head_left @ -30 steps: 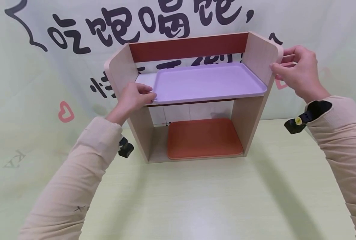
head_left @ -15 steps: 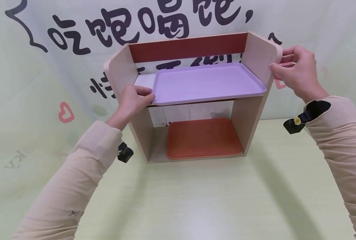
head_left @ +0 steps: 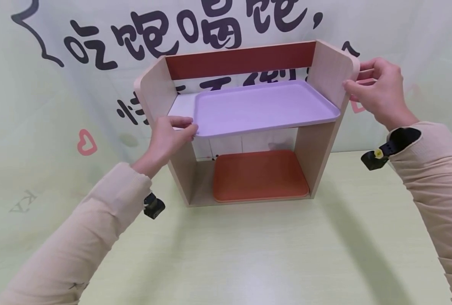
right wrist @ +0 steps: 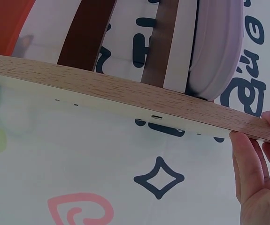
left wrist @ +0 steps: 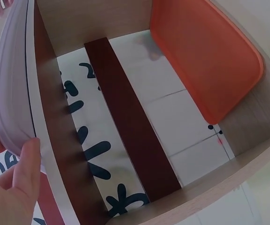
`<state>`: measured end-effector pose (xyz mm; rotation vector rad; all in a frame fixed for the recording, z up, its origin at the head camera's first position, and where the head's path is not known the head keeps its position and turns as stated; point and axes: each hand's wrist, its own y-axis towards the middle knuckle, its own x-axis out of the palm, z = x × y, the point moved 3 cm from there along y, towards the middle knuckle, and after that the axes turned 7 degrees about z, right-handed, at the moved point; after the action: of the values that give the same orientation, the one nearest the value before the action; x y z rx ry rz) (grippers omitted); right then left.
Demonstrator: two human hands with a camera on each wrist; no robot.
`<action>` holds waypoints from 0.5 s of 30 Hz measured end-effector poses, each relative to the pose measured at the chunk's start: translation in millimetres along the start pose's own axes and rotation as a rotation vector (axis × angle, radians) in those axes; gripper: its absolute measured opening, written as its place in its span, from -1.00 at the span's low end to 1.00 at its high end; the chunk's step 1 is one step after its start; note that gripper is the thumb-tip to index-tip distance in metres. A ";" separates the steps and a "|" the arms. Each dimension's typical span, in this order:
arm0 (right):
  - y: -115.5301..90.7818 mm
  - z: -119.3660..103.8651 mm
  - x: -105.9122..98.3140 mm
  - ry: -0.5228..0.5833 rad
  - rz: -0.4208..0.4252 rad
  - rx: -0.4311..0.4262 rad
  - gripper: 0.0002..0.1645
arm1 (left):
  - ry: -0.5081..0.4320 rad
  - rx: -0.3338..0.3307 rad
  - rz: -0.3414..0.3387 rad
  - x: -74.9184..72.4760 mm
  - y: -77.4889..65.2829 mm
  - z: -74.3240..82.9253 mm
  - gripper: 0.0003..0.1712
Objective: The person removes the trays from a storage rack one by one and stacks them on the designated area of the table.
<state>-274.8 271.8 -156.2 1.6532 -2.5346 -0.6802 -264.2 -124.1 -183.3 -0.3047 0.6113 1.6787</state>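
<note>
A small wooden shelf unit [head_left: 314,156] stands upright on the table, with a lilac tray [head_left: 264,106] on its upper board. My left hand [head_left: 166,140] pinches the tray's near left corner between thumb and fingers; that corner juts past the board's front edge. In the left wrist view, the thumb and fingers meet the rim of the lilac tray [left wrist: 13,93]. My right hand [head_left: 382,93] grips the upper front edge of the right side panel [right wrist: 125,93], thumb on one face and fingers on the other. An orange tray [head_left: 260,176] lies on the bottom board.
Behind the shelf unit hangs a pale cloth [head_left: 96,106] with large dark characters and pink hearts. A dark red back rail [head_left: 241,61] spans the top. The pale table [head_left: 256,245] extends in front.
My left hand has drawn the lilac tray's left end toward me, so the tray lies more askew on its board. The right hand keeps its hold on the side panel.
</note>
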 end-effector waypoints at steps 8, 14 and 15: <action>-0.4 0.8 0.3 -0.003 0.000 0.000 -0.72 | -0.162 -0.083 -0.020 0.0 -11.4 -3.7 -0.50; -0.5 1.3 0.0 -0.010 0.005 -0.007 -0.72 | -0.267 -0.125 -0.017 1.5 -21.0 -6.1 -0.45; -0.5 1.5 -0.2 -0.013 0.006 -0.010 -0.72 | -0.276 -0.135 -0.017 1.8 -22.4 -6.4 -0.45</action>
<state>-274.7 272.3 -157.6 1.6433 -2.5393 -0.7034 -243.7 -123.9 -194.5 -0.1689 0.2900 1.7114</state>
